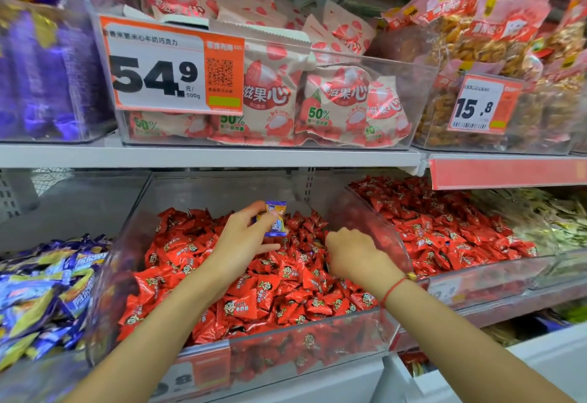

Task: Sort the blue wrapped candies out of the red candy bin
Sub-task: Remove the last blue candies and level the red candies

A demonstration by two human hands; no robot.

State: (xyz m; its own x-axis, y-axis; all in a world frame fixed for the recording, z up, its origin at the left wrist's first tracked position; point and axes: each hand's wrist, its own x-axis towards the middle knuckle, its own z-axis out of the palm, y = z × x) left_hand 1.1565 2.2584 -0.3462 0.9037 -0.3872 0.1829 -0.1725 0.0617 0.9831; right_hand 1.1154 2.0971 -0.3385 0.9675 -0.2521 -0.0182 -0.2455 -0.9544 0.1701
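Fingers point(265, 217) of the left hand point(244, 237) are pinching a blue wrapped candy point(275, 218) just above the red candy bin point(286, 348), while the right hand point(352, 252) is digging knuckles-up into the red candies point(270, 291), its fingers hidden so can't tell their state. Left of the bin, a blue candy pile point(41, 294) is sitting.

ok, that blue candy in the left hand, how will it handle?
Blue candy: probably light, since left hand lifts it by fingertips. The glossy wrapper looks slippery, with crinkly, floppy ends. Dropped on the heaped red candies, it would likely slide, not roll.
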